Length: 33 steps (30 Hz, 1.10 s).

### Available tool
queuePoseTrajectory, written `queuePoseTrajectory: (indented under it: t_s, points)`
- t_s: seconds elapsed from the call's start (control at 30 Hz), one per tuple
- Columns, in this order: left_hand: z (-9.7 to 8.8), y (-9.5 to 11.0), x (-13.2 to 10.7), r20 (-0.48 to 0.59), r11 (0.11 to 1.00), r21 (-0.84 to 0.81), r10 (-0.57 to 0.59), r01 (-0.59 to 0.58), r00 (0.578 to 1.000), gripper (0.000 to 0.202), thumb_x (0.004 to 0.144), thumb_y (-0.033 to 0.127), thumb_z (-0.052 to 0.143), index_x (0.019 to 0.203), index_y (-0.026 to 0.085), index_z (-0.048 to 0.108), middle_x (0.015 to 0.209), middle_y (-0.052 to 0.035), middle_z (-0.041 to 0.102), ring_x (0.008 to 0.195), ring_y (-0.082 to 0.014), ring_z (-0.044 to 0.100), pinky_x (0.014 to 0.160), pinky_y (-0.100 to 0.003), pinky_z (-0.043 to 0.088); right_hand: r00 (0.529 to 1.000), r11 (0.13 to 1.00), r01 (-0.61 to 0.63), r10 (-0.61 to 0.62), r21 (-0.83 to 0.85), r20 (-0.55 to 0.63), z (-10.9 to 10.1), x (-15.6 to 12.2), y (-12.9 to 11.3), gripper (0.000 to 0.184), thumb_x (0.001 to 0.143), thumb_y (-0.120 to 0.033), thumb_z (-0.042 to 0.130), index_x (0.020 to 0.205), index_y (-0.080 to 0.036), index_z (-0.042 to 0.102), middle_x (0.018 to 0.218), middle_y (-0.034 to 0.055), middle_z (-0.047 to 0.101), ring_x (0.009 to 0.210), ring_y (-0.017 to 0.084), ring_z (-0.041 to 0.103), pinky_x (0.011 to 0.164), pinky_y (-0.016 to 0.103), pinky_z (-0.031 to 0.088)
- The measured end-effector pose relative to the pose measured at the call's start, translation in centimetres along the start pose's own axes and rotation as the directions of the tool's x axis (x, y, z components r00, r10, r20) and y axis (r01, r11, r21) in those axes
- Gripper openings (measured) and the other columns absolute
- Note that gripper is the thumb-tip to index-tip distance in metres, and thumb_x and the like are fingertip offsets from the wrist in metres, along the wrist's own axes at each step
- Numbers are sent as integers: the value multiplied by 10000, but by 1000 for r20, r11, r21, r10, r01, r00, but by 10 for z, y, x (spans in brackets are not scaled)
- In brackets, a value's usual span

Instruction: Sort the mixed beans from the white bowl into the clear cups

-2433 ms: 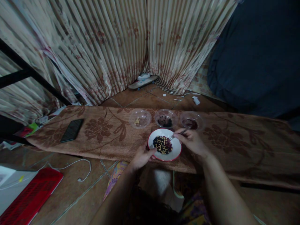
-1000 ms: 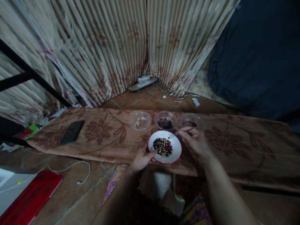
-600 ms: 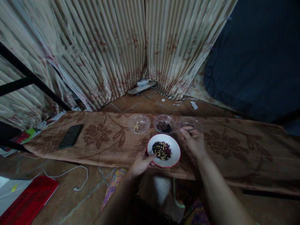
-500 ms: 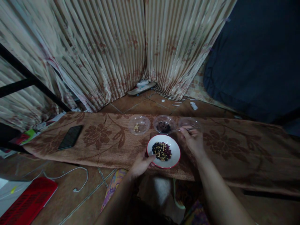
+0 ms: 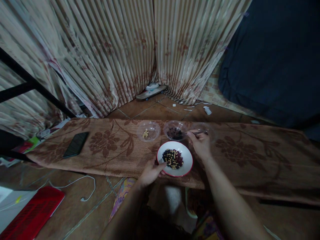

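My left hand [image 5: 150, 172] grips the near left rim of a white bowl [image 5: 187, 159] with a red edge. Inside it lies a mix of dark, yellow and reddish beans [image 5: 172, 158]. My right hand [image 5: 200, 143] is closed on a thin metal utensil [image 5: 197, 132], perhaps tweezers or a spoon; its tip reaches into the middle clear plastic bowl [image 5: 168, 126], among dark beans [image 5: 174, 133]. Left of that, another clear bowl [image 5: 155, 130] holds a few yellow beans [image 5: 145, 133]. A third clear bowl [image 5: 210, 129] is partly behind my right hand.
A patterned brown cloth [image 5: 120, 163] covers the long narrow table. On its left side lies a dark phone [image 5: 76, 144]. Beyond are striped curtains [image 5: 120, 56] and a skateboard [image 5: 151, 92] on the tiled floor. A red object [image 5: 37, 213] and a white cable [image 5: 93, 190] lie at lower left.
My right hand has moved slightly left, and the utensil's tip has gone into the dark beans of the middle clear bowl. My left hand keeps its grip on the white bowl.
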<state>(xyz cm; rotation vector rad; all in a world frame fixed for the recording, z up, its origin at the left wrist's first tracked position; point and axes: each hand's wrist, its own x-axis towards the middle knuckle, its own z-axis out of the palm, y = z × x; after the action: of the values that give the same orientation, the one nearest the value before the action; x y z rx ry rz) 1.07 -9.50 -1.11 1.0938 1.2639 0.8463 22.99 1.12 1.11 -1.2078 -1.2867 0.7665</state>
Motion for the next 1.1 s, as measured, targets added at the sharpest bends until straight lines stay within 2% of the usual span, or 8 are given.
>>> queuePoseTrajectory:
  t_s: [0.07, 0.13, 0.17, 0.23, 0.33, 0.63, 0.8, 1.1]
  points:
    - [0, 1, 0, -10, 1000, -12, -6, 6, 1000, 414, 755, 401, 670, 1034, 115, 564, 663, -6, 616, 519, -118, 554, 462, -219, 442, 998, 999, -10, 7, 48, 67, -5, -5, -7, 260, 791, -419, 654, 719, -170, 642, 467, -42, 504, 429, 95, 434, 443, 231, 317]
    - [0, 1, 0, -9, 1000, -13, -12, 11, 1000, 407, 752, 400, 676, 1028, 120, 569, 640, 2, 610, 503, -114, 546, 461, -220, 443, 979, 995, -44, 26, 86, 201, -12, -11, -15, 246, 806, -406, 652, 741, -170, 648, 486, -44, 502, 447, 91, 424, 457, 230, 315]
    - [0, 1, 0, -7, 1000, -10, -14, 14, 1000, 399, 756, 400, 674, 1022, 121, 571, 627, 3, 608, 499, -114, 545, 460, -219, 442, 957, 994, -70, 42, 88, 288, -16, -15, -18, 241, 816, -403, 648, 762, -168, 656, 499, -44, 503, 460, 91, 423, 464, 230, 313]
    - [0, 1, 1, -3, 1000, -4, -15, 15, 1000, 384, 763, 398, 669, 1009, 118, 573, 613, 2, 607, 497, -115, 547, 461, -218, 443, 882, 991, -119, 79, 57, 465, -23, -23, -24, 246, 831, -404, 639, 792, -162, 669, 517, -42, 502, 483, 92, 425, 475, 231, 305]
    - [0, 1, 0, 4, 1000, -7, -3, 3, 1000, 380, 766, 393, 673, 1005, 115, 572, 630, -3, 611, 500, -110, 544, 463, -215, 445, 787, 989, -144, 123, -13, 605, -30, -31, -27, 265, 836, -416, 638, 785, -158, 667, 533, -40, 500, 507, 94, 433, 489, 232, 304]
    - [0, 2, -1, 3, 1000, 2, 22, -22, 1000, 406, 774, 406, 667, 1037, 109, 579, 667, -15, 624, 514, -111, 554, 464, -211, 449, 733, 984, -144, 178, -107, 657, -32, -29, -17, 301, 803, -455, 655, 785, -155, 678, 611, -16, 574, 528, 101, 452, 493, 235, 322]
    - [1, 2, -1, 0, 1000, -1, 15, -15, 1000, 419, 773, 414, 668, 1044, 108, 575, 650, -10, 623, 503, -113, 554, 458, -210, 445, 745, 981, -152, 191, -117, 639, -32, -30, -19, 322, 778, -477, 666, 781, -156, 682, 623, -7, 598, 534, 105, 463, 504, 241, 341]
    - [0, -1, 0, -1, 1000, -8, 13, -13, 1000, 417, 767, 396, 675, 1049, 110, 564, 628, -1, 612, 501, -114, 555, 470, -214, 460, 733, 973, -184, 230, -139, 640, -31, -30, -17, 309, 765, -466, 680, 781, -157, 677, 643, -4, 620, 538, 105, 462, 507, 242, 339]
